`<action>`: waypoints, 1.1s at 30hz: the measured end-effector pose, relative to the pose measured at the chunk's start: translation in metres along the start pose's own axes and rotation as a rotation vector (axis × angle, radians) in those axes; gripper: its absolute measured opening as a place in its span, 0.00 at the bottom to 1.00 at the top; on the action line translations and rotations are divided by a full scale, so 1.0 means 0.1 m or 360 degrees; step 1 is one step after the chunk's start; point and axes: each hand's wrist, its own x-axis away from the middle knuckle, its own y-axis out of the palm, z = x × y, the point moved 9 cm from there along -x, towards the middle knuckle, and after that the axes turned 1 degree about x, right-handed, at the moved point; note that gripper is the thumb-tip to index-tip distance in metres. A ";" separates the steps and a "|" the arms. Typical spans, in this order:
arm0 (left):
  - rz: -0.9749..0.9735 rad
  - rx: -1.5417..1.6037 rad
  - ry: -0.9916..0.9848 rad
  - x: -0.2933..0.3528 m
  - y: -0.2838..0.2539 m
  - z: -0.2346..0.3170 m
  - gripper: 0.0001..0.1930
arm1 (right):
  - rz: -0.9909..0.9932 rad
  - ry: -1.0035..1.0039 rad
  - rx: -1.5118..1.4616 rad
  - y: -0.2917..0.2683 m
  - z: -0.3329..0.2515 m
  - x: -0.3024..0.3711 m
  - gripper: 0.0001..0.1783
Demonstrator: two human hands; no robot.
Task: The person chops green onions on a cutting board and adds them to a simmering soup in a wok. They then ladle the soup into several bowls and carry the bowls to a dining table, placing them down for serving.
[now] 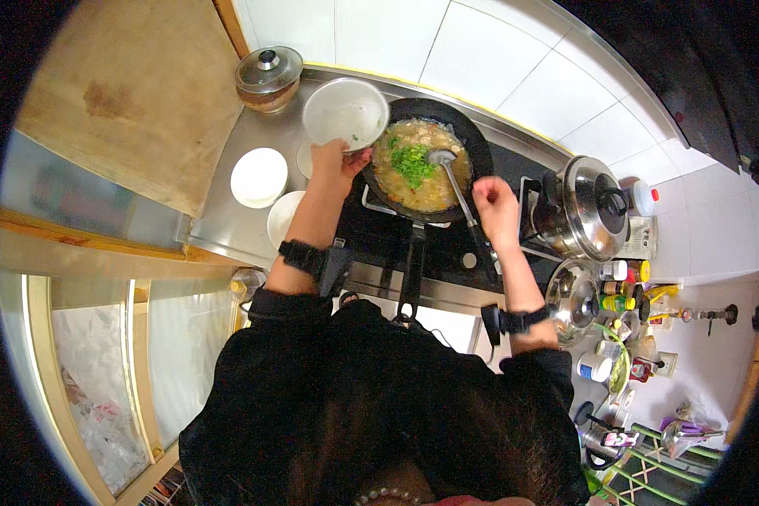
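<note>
My left hand (pixel 339 165) grips the rim of a white bowl (pixel 346 110), tilted up beside the wok, with a few green bits inside. The black wok (pixel 477 143) on the stove holds a yellowish soupy dish (pixel 434 190) with a heap of chopped greens (pixel 411 162) on top. A metal ladle (pixel 457 181) rests in the dish, its dark handle leaning over the wok's right rim. Just right of that rim is my right hand (pixel 496 211), fingers curled closed above the ladle's handle and apparently off it. What the curled fingers hold, if anything, is hidden.
Two white dishes (pixel 259 177) and a glass pot with a lid (pixel 269 80) stand left on the steel counter. A lidded steel pot (pixel 594 207) occupies the right burner. The wok's handle (pixel 413 270) points toward me. Loose lid (pixel 573 299) and several condiment bottles (pixel 618 303) are at right.
</note>
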 end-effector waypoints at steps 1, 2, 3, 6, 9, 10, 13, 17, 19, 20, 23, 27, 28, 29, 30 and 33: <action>-0.0067 0.0145 -0.0112 -0.01 -0.11 -0.12 0.16 | 0.0014 -0.0005 0.0153 -0.10 -0.06 0.19 0.09; -0.0048 0.0227 -0.0138 0.07 -0.16 -0.15 0.16 | 0.0032 -0.0014 0.0293 -0.18 -0.12 0.35 0.09; -0.0028 0.0312 -0.0161 0.18 -0.22 -0.19 0.15 | 0.0041 -0.0049 0.0293 -0.18 -0.04 0.50 0.13; 0.0027 0.0492 -0.0239 0.47 -0.24 -0.31 0.18 | -0.0096 -0.0251 0.0727 -0.01 -0.09 0.83 0.31; 0.0068 0.0669 -0.0336 0.64 -0.35 -0.39 0.21 | -0.0411 0.0051 0.0790 -0.01 0.16 0.85 0.34; 0.0086 0.0699 -0.0341 0.72 -0.39 -0.40 0.21 | -0.0385 0.0014 0.0680 -0.05 0.19 0.84 0.34; 0.0157 0.0753 -0.0225 0.98 -0.57 -0.35 0.23 | -0.0465 0.0264 -0.0080 -0.09 0.18 0.82 0.34; 0.0279 0.0710 -0.0092 1.32 -0.78 -0.30 0.18 | -0.0860 0.0668 -0.0733 0.21 -0.01 0.83 0.34; 0.0260 0.0717 -0.0094 1.38 -0.99 -0.32 0.19 | -0.0883 0.0328 -0.0101 0.33 0.24 0.65 0.35; 0.0279 0.0662 -0.0031 1.46 -1.04 -0.28 0.16 | -0.0875 0.0151 0.0212 0.35 0.25 0.59 0.35; 0.0370 0.0513 0.0106 1.67 -1.25 -0.17 0.11 | -0.0745 0.0022 0.0686 0.16 0.09 0.57 0.33; 0.0246 0.0385 0.0053 1.68 -1.52 -0.14 0.12 | -0.0762 -0.0013 0.1158 0.10 0.05 0.69 0.34; 0.0294 0.0345 0.0050 1.66 -1.57 -0.12 0.13 | -0.0812 0.0053 0.1195 0.10 0.05 0.73 0.33; 0.0340 0.0302 0.0045 1.63 -1.62 -0.10 0.13 | -0.0835 0.0028 0.1141 0.15 0.10 0.77 0.33; 0.0393 0.0246 0.0098 1.58 -1.66 -0.04 0.13 | -0.0913 0.0223 0.0676 0.18 0.12 0.78 0.31; 0.0410 0.0130 0.0142 1.33 -1.71 0.08 0.14 | -0.0946 0.0887 -0.0626 0.29 0.06 0.79 0.18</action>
